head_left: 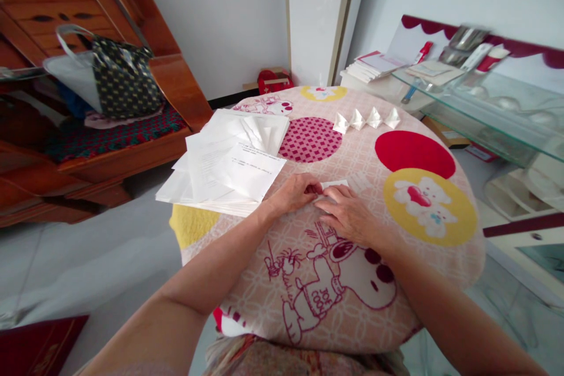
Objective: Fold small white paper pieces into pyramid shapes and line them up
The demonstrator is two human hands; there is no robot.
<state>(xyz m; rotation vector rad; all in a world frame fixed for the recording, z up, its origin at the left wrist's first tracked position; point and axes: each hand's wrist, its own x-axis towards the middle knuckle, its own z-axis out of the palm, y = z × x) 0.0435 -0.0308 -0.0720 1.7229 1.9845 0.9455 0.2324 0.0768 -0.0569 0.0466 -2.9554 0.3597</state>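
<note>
Both hands meet just past the centre of the round table [440, 270], which is covered by a pink cartoon cloth. Between them lies a small white slip [335, 184] of folded paper, flat on the cloth and mostly hidden by fingers. The left hand [294, 191] comes in from 7 o'clock, its fingers curled with the tips down on the slip's left end; whether they pinch the paper or only press it cannot be told. The right hand [349, 215] comes in from 5 o'clock and lies open and nearly flat, fingers stretched over the near edge of the slip and touching it. At 10 o'clock on the table a loose stack of white sheets [229, 167] is spread out, some printed, its near corner just beside the left hand and its left edge overhanging the rim. At 12 o'clock four small folded paper pieces [366, 118] stand in a row, touching or almost so, well apart from the hands. A red disc [415, 154] on the cloth lies at 2 o'clock and a printed dog [348, 285] at 6 o'clock, under the wrists. Off the table, a patterned bag [121, 76] sits on a wooden bench [176, 79] at the far left, and a glass shelf [489, 114] holds papers and jars at the far right.
</note>
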